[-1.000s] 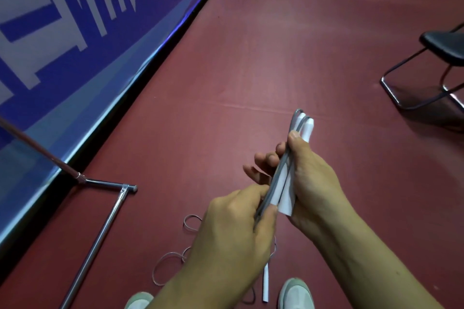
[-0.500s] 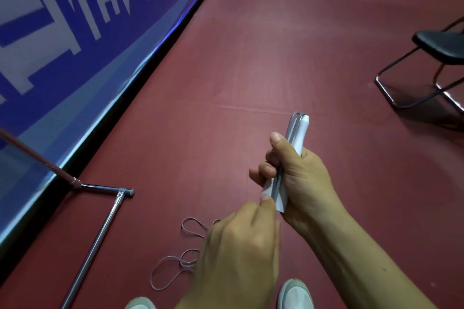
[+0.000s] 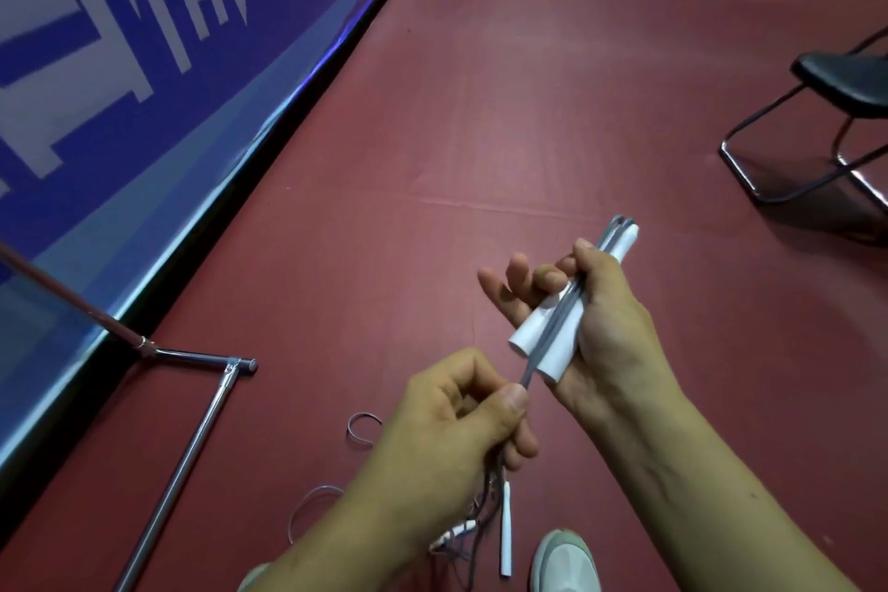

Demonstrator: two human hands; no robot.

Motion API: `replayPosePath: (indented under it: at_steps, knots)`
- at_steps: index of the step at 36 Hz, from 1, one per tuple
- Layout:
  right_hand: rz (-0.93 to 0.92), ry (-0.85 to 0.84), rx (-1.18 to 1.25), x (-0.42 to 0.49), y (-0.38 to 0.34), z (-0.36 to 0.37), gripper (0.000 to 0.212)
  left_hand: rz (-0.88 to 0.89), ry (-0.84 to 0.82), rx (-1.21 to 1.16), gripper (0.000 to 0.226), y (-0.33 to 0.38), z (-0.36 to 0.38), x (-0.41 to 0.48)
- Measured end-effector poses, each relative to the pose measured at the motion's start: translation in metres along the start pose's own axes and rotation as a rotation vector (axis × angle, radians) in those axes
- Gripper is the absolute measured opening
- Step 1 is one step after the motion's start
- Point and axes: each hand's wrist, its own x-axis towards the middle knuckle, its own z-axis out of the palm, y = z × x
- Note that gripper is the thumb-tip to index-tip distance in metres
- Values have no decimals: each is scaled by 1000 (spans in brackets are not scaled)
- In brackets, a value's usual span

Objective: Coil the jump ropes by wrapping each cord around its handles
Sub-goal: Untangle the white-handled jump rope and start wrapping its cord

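My right hand (image 3: 596,327) holds a pair of white jump rope handles (image 3: 560,344) side by side, thumb pressing the grey cord (image 3: 552,337) flat along them. The cord loops over the handles' far end. My left hand (image 3: 461,423) pinches the cord just below the handles between thumb and forefinger. More grey cord (image 3: 363,430) lies in loose loops on the floor below. Another white handle (image 3: 505,529) lies on the floor near my shoe.
A blue banner wall (image 3: 144,63) runs along the left. A metal stand foot (image 3: 192,447) lies on the red floor at lower left. A black chair (image 3: 845,111) stands at the right. My white shoe (image 3: 564,562) shows at the bottom.
My left hand has slid down and left along the cord, away from the handles. My right fingers have loosened and spread, showing more of the white handles.
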Motion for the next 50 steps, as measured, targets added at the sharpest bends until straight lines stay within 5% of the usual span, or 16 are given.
replayPosePath:
  at_steps: [6,16,22,27,31,40,50]
  knots:
    - [105,-33,63,-7,-2,1,37,-95,-112,-87,15,-6,-4,7]
    - [243,-141,-230,-7,-8,-7,37,-79,-73,400,16,13,-28,22]
    - [98,-120,-634,-3,-2,-8,30,-40,-10,630,26,15,-24,20]
    - [-36,-88,-793,-3,-2,-11,30,77,35,708,15,13,-20,16]
    - [-146,-100,-923,-3,4,-10,28,29,113,780,29,14,-15,16]
    - [-331,-68,-1104,-11,16,-9,28,-448,-36,100,23,19,-12,11]
    - [-653,33,-871,-6,16,-5,28,-125,145,-32,12,20,16,-5]
